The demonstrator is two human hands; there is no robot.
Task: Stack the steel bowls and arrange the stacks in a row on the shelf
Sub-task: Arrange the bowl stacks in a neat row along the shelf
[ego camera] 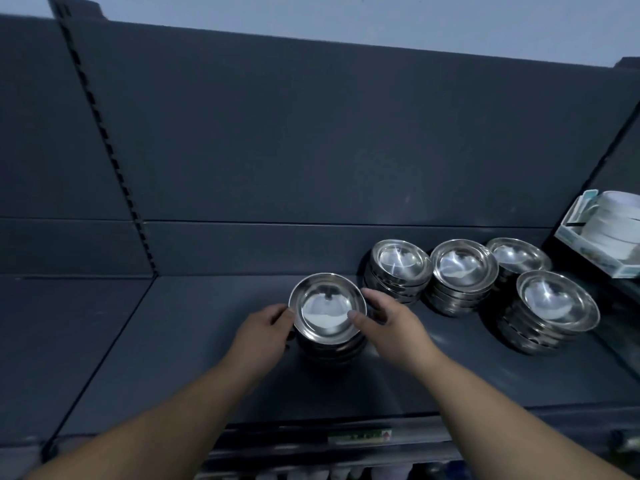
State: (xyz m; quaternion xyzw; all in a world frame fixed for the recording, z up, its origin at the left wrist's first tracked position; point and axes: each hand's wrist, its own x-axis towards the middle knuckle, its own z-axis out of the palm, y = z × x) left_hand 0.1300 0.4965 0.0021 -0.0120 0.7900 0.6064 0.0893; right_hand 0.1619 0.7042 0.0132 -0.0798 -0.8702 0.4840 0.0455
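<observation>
A stack of steel bowls [327, 311] stands on the dark grey shelf [194, 358], near its middle. My left hand [265, 336] grips the stack's left side and my right hand [384, 322] grips its right side, thumb on the top bowl's rim. To the right stand several more stacks: one [400, 266] by the back wall, a second [462, 273] beside it, a third [517, 254] partly hidden at the back, and a fourth [554, 311] nearer the front right.
A box of white bowls [602, 233] sits on the neighbouring shelf at the far right. The shelf's back panel rises behind the stacks, and a slotted upright [104, 140] divides it from the bay on the left. A price label [360, 436] marks the front edge.
</observation>
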